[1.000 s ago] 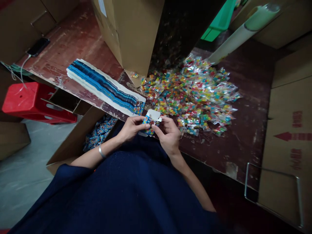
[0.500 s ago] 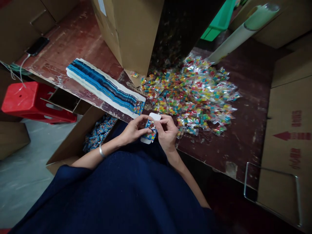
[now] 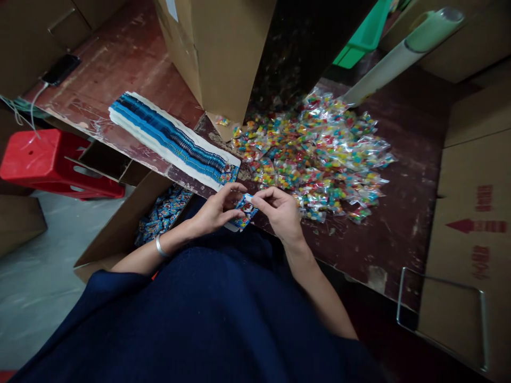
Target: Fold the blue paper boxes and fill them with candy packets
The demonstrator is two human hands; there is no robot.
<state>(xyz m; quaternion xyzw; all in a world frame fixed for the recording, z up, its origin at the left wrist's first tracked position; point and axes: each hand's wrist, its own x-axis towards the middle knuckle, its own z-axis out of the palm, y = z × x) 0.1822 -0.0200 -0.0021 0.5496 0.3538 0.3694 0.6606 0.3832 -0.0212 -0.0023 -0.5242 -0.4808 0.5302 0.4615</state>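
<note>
A small blue printed carton (image 3: 246,208) is in my left hand (image 3: 217,209), gripped between thumb and fingers just off the table's front edge. My right hand (image 3: 282,211) is closed in a pinch at the carton's upper end, where only a bit of white flap shows by the thumb. A pale flap sticks out at the carton's lower end. Just beyond my left hand lies a long row of overlapping flat blue-and-white cartons (image 3: 171,139). Beyond my right hand spreads a heap of clear sachets of colourful candy (image 3: 319,154).
An open cardboard box (image 3: 104,234) below the table on the left holds filled blue cartons (image 3: 163,213). A tall cardboard box (image 3: 227,53) stands behind the heap. Also around are a red stool (image 3: 35,157), a phone (image 3: 62,70), a white tube (image 3: 391,69) and a green crate (image 3: 365,37).
The raised white flap at the carton's upper end is now down or covered by my right fingers. My right hand has moved slightly right, and the carton is tilted more.
</note>
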